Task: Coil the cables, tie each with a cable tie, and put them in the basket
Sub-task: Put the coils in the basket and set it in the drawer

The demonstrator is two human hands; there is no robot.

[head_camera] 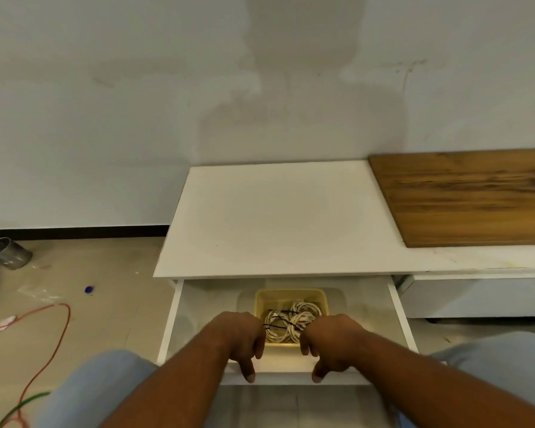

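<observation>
Below the white counter [275,217], an open drawer [396,307] holds a yellow basket [291,294], and three pale coiled cables [292,322] lie bundled inside it, each crossed by a thin black cable tie [280,318]. Judged from that, the coiling, tying and stowing all look done — no loose pale cable shows on the counter or in the drawer. An orange wire [61,329] and a green one trail on the floor at the left, but whether they belong to the job I cannot tell.

Both hands sit at the drawer's front edge: the left hand [244,341] and the right hand [328,344] have their fingers curled over the front panel, thumbs pointing down its face, holding nothing but the drawer itself. They flank the basket's near side, close to it; contact with it cannot be judged. What seems left is only shutting the drawer, if anything.
</observation>
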